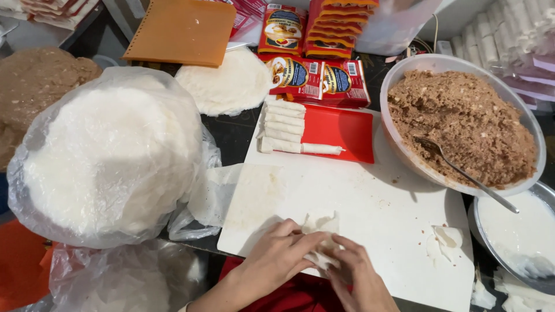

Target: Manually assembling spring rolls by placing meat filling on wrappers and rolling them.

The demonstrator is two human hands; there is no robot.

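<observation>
My left hand [276, 254] and right hand [354, 271] meet at six o'clock, both closed around a thin white wrapper [321, 238] that I am folding; the fingers of each press its edges inward, and a loose flap pokes up just beyond my knuckles. It rests on the near edge of the white cutting board [370, 208]. Scraps of torn wrapper [442, 240] lie on the board at four o'clock.

At nine o'clock, a tall stack of round wrappers in a clear plastic bag [110, 156] sits just beside the board. At three o'clock a metal bowl of white liquid [511, 228] touches the board's corner. Beyond it, at two o'clock, a big clear bowl of brown minced filling [462, 124] holds a metal spoon [462, 170], handle leaning over the rim.

At twelve o'clock, finished white rolls [284, 124] lie side by side on a red tray [341, 133]. Farther still are red printed packets [318, 78], a loose round wrapper [225, 84] and an orange folder [182, 29] at eleven o'clock.
</observation>
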